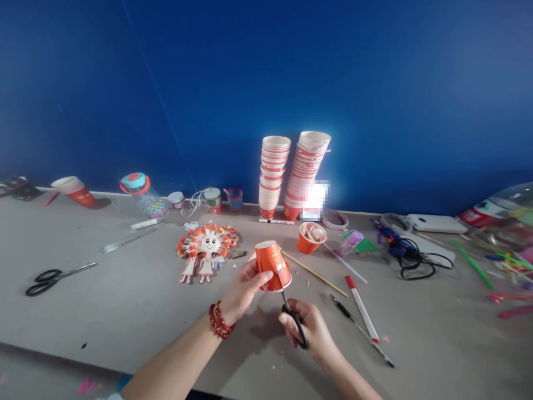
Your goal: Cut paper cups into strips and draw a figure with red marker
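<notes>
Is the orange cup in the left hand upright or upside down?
Upside down, slightly tilted: the left hand holds the orange cup with its narrower base up and its wider, white rim down.

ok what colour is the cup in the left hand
The cup is mostly orange, best seen in the head view.

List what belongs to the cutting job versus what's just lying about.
In the job:
- orange paper cup, in left hand
- scissors, in right hand

Apparently just lying about:
- other scissors
- lidded bottle
- red-and-white marker
- pen
- wooden stick
</notes>
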A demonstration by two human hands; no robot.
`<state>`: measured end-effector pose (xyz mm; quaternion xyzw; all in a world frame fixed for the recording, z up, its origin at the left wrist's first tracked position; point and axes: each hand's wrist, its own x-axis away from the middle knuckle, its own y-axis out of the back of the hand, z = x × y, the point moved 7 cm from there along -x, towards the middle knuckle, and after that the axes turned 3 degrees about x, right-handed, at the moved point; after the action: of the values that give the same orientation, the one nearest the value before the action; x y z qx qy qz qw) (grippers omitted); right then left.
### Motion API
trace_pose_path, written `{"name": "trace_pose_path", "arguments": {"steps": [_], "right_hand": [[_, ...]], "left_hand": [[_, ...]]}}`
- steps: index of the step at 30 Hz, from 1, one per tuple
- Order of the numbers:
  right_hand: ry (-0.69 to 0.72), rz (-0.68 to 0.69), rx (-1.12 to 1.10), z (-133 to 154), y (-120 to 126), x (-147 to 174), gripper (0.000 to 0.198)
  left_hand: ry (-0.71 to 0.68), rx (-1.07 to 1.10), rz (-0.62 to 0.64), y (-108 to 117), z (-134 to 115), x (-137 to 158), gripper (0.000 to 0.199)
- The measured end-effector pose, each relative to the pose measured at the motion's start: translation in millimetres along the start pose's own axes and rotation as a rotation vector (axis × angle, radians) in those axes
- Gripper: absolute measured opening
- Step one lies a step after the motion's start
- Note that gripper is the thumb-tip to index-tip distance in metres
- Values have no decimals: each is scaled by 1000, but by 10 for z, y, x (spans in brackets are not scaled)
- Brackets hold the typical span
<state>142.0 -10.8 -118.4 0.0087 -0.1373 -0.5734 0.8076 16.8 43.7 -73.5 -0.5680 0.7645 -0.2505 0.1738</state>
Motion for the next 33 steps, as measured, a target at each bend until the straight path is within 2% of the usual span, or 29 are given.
{"name": "trace_pose_path", "arguments": {"steps": [12, 18, 23, 28, 33], "right_hand": [[35, -57, 39, -25, 49, -11, 60], [31, -34, -3, -30, 49, -13, 59], [44, -79, 68, -25, 100, -24, 63], [53, -106, 106, -43, 122, -31, 64], [55, -79, 77, -47, 76, -18, 61]], "left_hand": [[-6, -71, 8, -1, 23, 21, 29], [25, -198, 30, -95, -37, 60, 31], [25, -203, 29, -97, -32, 69, 31], [43, -138, 32, -51, 50, 60, 31], [28, 17, -63, 15, 62, 32, 27]]}}
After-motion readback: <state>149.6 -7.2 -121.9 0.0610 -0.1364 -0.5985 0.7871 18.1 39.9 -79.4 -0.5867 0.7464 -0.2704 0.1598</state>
